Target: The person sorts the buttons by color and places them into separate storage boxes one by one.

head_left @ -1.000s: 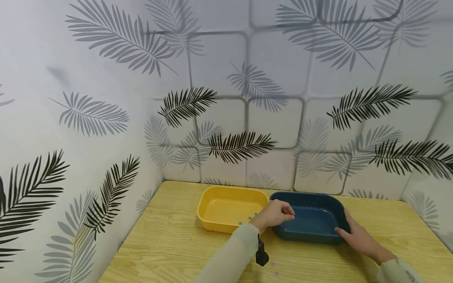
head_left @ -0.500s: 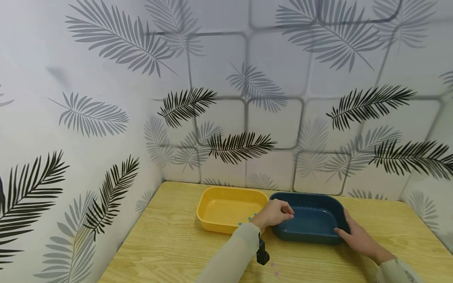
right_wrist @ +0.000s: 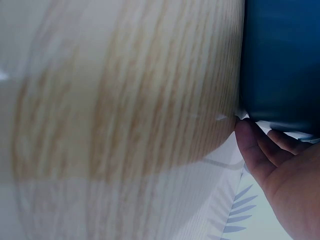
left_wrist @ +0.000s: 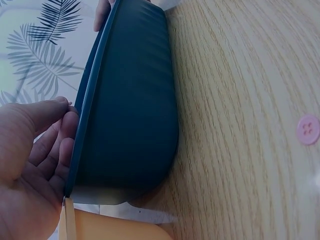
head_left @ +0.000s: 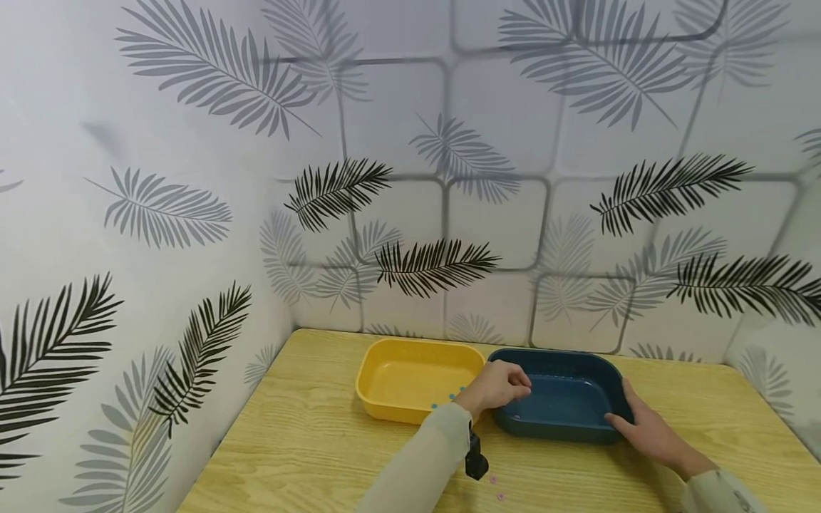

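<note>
My left hand (head_left: 497, 388) hovers over the left side of a dark blue plastic basin (head_left: 564, 431), thumb and forefinger pinched together. In the left wrist view, a tiny pink edge of a button (left_wrist: 70, 104) peeks out between those fingertips, close by the basin's rim; the rest is hidden. My right hand (head_left: 651, 431) grips the basin's right end, thumb over the rim and fingers along the outer wall. In the right wrist view its fingers (right_wrist: 255, 150) lie low against the blue wall. A loose pink four-hole button (left_wrist: 308, 130) lies on the table.
A yellow basin (head_left: 385, 413) stands left of the blue one, with several small blue buttons (head_left: 452, 396) in its right side. Two pink buttons (head_left: 493, 479) lie on the wooden table (head_left: 308, 427) in front. A leaf-patterned wall (head_left: 410, 214) rises behind.
Both hands and both basins stay almost still. The pink spot seen at my left fingertips in the earlier head frames hardly shows now.
</note>
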Demonstrator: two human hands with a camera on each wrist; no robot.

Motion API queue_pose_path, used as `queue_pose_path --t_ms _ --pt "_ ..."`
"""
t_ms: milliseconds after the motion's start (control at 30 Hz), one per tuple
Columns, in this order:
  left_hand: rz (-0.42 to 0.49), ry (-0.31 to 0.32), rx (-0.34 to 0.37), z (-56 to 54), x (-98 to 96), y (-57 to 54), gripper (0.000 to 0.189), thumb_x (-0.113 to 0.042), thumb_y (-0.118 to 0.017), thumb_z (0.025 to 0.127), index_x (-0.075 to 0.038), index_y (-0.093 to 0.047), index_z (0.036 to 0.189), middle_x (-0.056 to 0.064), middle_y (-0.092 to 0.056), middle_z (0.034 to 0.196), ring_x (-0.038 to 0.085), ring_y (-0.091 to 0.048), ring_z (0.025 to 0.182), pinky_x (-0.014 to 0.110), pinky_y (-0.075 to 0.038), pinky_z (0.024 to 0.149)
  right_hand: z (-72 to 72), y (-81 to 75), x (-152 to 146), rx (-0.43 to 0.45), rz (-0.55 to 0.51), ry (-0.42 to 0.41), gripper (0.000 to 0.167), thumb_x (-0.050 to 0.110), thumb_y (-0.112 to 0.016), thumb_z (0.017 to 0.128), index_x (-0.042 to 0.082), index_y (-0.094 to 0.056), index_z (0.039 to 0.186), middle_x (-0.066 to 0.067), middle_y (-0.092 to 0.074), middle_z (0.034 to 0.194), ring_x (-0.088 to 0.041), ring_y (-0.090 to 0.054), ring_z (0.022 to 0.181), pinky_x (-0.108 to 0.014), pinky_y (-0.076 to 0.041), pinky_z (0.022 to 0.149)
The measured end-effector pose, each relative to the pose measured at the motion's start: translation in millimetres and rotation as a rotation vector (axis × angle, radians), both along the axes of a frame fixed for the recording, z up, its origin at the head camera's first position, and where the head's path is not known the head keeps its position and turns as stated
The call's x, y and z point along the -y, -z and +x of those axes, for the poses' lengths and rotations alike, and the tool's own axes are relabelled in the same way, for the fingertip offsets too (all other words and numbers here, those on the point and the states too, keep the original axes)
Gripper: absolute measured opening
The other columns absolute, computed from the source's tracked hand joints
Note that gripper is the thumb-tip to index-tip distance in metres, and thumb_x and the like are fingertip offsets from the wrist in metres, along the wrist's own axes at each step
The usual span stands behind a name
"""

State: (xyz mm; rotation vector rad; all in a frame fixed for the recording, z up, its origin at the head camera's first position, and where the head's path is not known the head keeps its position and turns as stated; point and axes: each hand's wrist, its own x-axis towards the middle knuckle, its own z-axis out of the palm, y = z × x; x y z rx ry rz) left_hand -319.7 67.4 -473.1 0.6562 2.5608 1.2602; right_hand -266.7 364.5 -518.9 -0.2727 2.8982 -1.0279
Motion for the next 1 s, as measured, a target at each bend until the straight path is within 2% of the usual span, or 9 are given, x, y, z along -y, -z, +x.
queue_pose_path --t_ms 467,567,767,1000 --pt "0.019 0.002 -0.018 1.0 0.4 2.1 0.013 -0.015 -0.065 0.091 -0.011 -0.069 0.102 -0.01 -0.061 0.076 0.012 -0.063 0.073 0.021 -0.048 0.061 0.1 -0.5 1.3 -0.011 0.012 0.003 0.092 0.035 -0.053 0.096 -0.014 0.009 0.143 -0.046 -0.005 0.142 -0.061 -0.016 0.126 -0.068 -0.022 0.097" --pt "0.031 0.021 -0.028 2.8 1.9 1.8 0.013 -0.014 -0.064 0.091 -0.01 -0.069 0.103 -0.01 -0.061 0.076 0.01 -0.062 0.072 0.02 -0.047 0.061 1.5 -1.0 2.3 -0.009 0.002 0.001 0.092 0.035 -0.054 0.096 -0.014 0.009 0.143 -0.046 -0.004 0.142 -0.061 -0.015 0.126 -0.068 -0.022 0.097" --pt "0.039 0.102 -0.043 12.4 10.7 -5.5 0.015 -0.018 -0.062 0.093 -0.011 -0.068 0.105 -0.01 -0.062 0.08 0.003 -0.057 0.069 0.02 -0.047 0.062 1.7 -0.2 2.4 -0.003 0.005 0.006 0.093 0.037 -0.053 0.097 -0.014 0.009 0.143 -0.046 -0.004 0.142 -0.061 -0.015 0.126 -0.068 -0.022 0.096" --pt "-0.018 0.23 -0.027 28.7 24.1 -14.1 0.014 -0.021 -0.062 0.093 -0.012 -0.069 0.102 -0.013 -0.063 0.083 0.004 -0.059 0.074 0.018 -0.048 0.065 -0.1 0.6 1.9 0.004 0.012 0.01 0.093 0.038 -0.052 0.097 -0.013 0.01 0.143 -0.046 -0.004 0.141 -0.061 -0.015 0.126 -0.068 -0.022 0.097"
